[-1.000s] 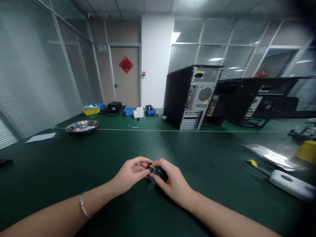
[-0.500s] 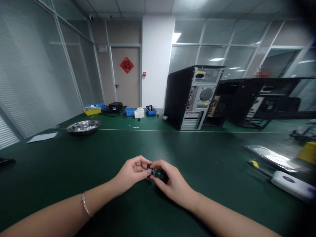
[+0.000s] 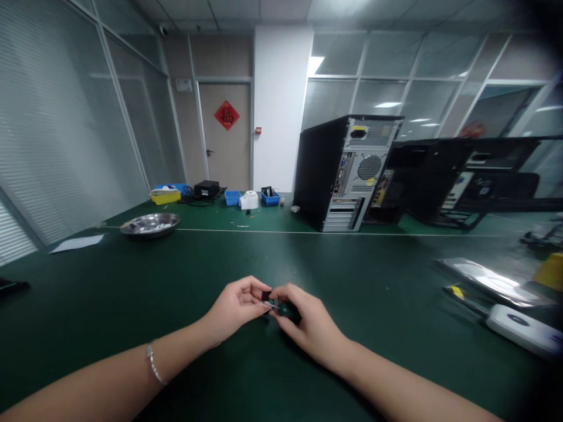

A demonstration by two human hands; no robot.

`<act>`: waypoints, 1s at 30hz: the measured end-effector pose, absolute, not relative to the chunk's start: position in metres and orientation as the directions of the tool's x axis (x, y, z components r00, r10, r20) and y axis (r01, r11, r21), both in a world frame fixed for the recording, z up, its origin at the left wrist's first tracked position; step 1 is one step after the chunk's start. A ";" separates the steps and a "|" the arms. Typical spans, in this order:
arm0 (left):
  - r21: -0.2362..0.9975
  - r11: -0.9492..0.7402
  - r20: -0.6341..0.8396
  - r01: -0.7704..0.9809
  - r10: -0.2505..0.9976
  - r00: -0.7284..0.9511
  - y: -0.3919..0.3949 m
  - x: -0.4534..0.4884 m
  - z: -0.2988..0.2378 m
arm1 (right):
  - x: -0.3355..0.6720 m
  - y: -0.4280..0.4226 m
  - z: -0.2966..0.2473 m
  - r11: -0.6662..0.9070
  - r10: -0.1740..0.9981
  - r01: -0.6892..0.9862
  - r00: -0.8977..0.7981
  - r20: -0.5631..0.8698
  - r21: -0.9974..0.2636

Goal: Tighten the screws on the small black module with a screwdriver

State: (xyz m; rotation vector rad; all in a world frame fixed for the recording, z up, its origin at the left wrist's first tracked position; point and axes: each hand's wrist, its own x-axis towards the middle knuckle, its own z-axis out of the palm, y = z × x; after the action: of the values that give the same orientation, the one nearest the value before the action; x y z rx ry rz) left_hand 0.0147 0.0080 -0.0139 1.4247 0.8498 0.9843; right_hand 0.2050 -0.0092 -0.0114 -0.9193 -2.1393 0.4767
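Over the green table (image 3: 211, 264), both hands meet at the middle front. My right hand (image 3: 312, 322) is closed around what looks like a small screwdriver (image 3: 285, 309) with a dark green handle, its thin metal shaft pointing left. Between the fingertips of my left hand (image 3: 235, 306) is a small black part (image 3: 265, 296), pinched by thumb and fingers. The shaft's tip lies against or beside my left thumb; exactly where it touches is hidden. The part is too small to name.
At back left stands a metal dish (image 3: 150, 225) with small white pieces, near a paper sheet (image 3: 78, 243). Black computer cases (image 3: 323, 170) stand at the back right. To the right lie a white device (image 3: 523, 328) and a shiny clear package (image 3: 488, 281). Blue bins (image 3: 270, 200) line the back.
The fingertips of both hands have shifted slightly, and more of the black part shows between them. The view has moved a little. Both hands keep their hold.
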 end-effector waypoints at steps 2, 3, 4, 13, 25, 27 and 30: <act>0.994 -0.100 0.107 -0.037 0.910 0.401 0.009 0.015 -0.014 | 0.205 -0.010 -0.012 0.679 0.734 0.480 -0.478 0.482 -0.556; 0.994 -0.101 0.108 -0.038 0.906 0.410 0.009 0.015 -0.015 | 0.205 -0.010 -0.012 0.681 0.732 0.483 -0.486 0.478 -0.551; 0.994 -0.100 0.108 -0.041 0.902 0.417 0.009 0.015 -0.015 | 0.205 -0.010 -0.012 0.682 0.730 0.480 -0.491 0.475 -0.552; 0.994 -0.095 0.109 -0.055 0.908 0.403 0.006 0.015 -0.011 | 0.203 -0.010 -0.009 0.669 0.734 0.367 -0.460 0.499 -0.646; 0.994 -0.081 0.101 -0.073 0.935 0.339 0.010 0.012 -0.012 | 0.204 -0.003 -0.013 0.575 0.815 0.389 -0.350 0.462 -0.719; 0.994 -0.086 0.104 -0.071 0.937 0.334 0.012 0.011 -0.013 | 0.204 -0.003 -0.013 0.560 0.824 0.381 -0.346 0.449 -0.735; 0.991 -0.112 0.130 -0.073 0.934 0.334 0.013 0.010 -0.014 | 0.203 -0.003 -0.012 0.546 0.833 0.385 -0.341 0.435 -0.744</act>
State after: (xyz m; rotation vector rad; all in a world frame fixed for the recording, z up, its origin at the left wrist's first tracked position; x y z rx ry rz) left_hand 0.0103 0.0128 -0.0144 1.4021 0.8530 1.0598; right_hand 0.2032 -0.0035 -0.0124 -0.9881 -1.9412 0.6727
